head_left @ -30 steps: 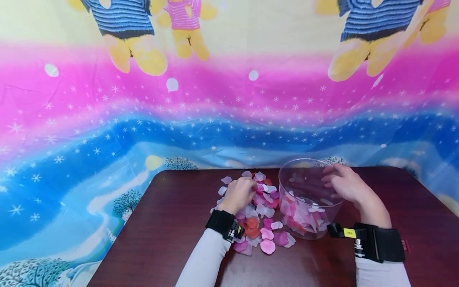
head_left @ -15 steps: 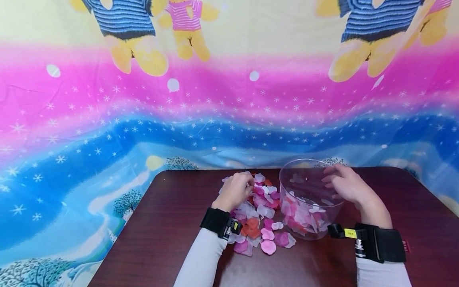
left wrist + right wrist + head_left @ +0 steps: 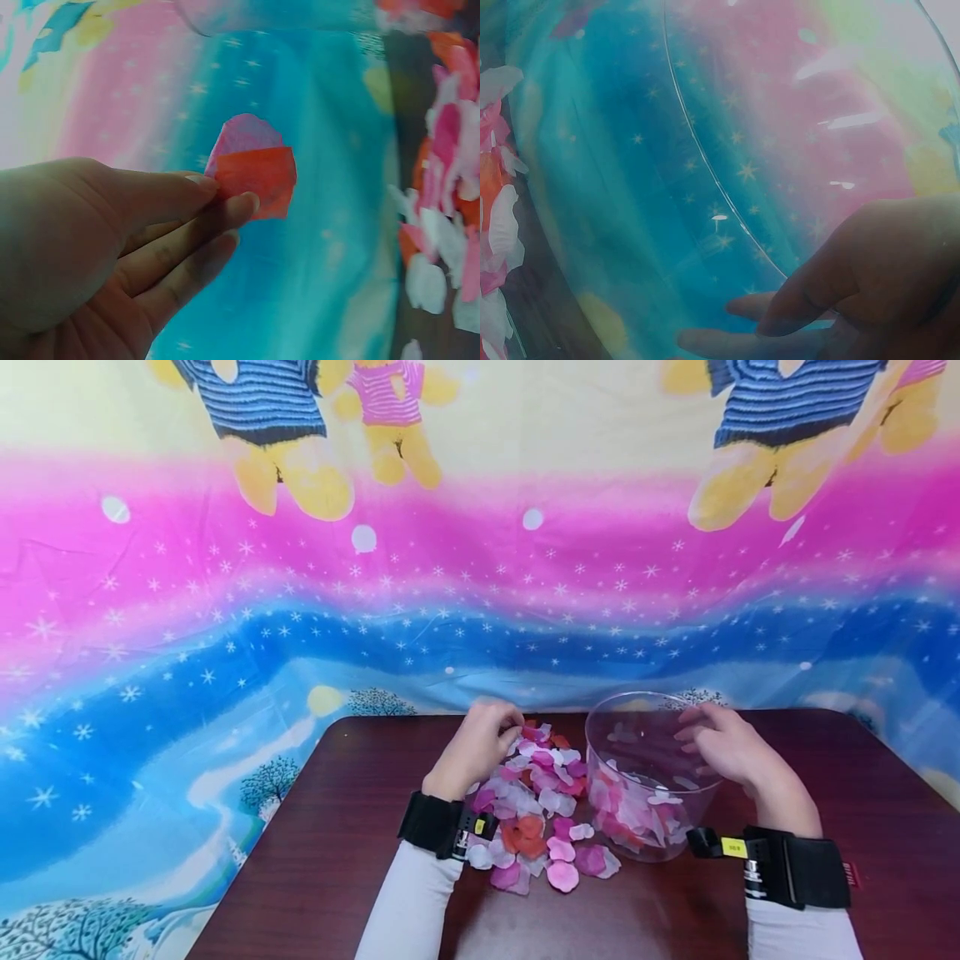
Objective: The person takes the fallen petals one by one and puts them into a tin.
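- Petals of thin fabric, pink, white and orange-red, lie in a loose heap [image 3: 536,810] on a dark reddish-brown wooden surface [image 3: 322,843], just left of a clear round plastic tub [image 3: 645,777].
- Left hand [image 3: 480,750] is lifted at the far edge of the heap. Its thumb and fingertips [image 3: 238,204] pinch two overlapping petals [image 3: 253,171], one purple-pink behind and one orange-red in front, held clear of the pile.
- Right hand [image 3: 723,747] rests against the right side of the tub near its rim. The fingers [image 3: 727,341] lie fairly straight along the transparent wall, steadying it rather than closing round it.
- Inside the tub, a shallow layer of pink and white petals [image 3: 637,814] covers the bottom, well below the rim.
- Judging by how things lie, the work of moving petals into the tub looks under way but far from finished: a modest share is in the tub, while most remain heaped on the surface, and the two pinched petals are not yet over the opening.
- Black wrist straps [image 3: 431,822] sit over pale long sleeves on both arms.
- Behind the surface hangs a bright printed cloth [image 3: 300,593] with pink and blue bands, white stars and cartoon bears.
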{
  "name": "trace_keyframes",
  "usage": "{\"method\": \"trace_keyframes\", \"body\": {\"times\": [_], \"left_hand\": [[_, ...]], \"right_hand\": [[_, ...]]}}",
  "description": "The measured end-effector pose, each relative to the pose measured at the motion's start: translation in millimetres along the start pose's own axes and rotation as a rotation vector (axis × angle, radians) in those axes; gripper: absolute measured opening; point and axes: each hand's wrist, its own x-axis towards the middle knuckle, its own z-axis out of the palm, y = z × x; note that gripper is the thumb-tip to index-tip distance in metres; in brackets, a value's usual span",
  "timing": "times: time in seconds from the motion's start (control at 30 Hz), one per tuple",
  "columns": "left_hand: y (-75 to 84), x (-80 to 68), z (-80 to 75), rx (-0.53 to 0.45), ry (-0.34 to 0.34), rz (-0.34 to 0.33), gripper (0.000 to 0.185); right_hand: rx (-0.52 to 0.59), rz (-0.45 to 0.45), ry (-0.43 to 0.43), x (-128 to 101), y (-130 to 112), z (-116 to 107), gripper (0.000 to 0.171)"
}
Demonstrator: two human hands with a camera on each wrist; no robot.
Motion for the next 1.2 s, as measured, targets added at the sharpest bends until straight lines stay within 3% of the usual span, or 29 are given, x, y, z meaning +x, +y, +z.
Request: {"method": "trace_keyframes", "body": {"times": [0.23, 0.47, 0.57, 0.7, 0.83, 1.07, 1.2], "left_hand": [[18.9, -0.8, -14.0, -0.059, 0.085, 0.066, 0.012], [51.2, 1.7, -13.9, -0.116, 0.235, 0.248, 0.011], [66.6, 2.8, -7.2, -0.121, 0.258, 0.312, 0.012], [83.8, 4.0, 7.7, -0.090, 0.241, 0.376, 0.014], [94.9, 3.8, 22.7, -0.033, 0.189, 0.397, 0.014], [101.5, 1.5, 35.5, 0.069, 0.087, 0.387, 0.014], [100.2, 1.2, 34.2, 0.056, 0.084, 0.388, 0.018]], "right_hand": [[0.006, -0.001, -0.001, -0.2, -0.8, 0.3, 0.042], [0.005, -0.001, -0.005, 0.0, -1.3, 0.2, 0.043], [0.003, -0.001, -0.007, -0.1, -1.3, 0.0, 0.043], [0.000, 0.002, -0.004, 0.1, -1.4, 0.1, 0.043], [-0.002, -0.001, 0.003, 0.1, -1.3, 0.0, 0.042], [-0.001, -0.008, 0.006, 0.1, -1.2, 0.2, 0.042], [-0.004, -0.009, 0.008, -0.4, -0.8, 0.2, 0.042]]}}
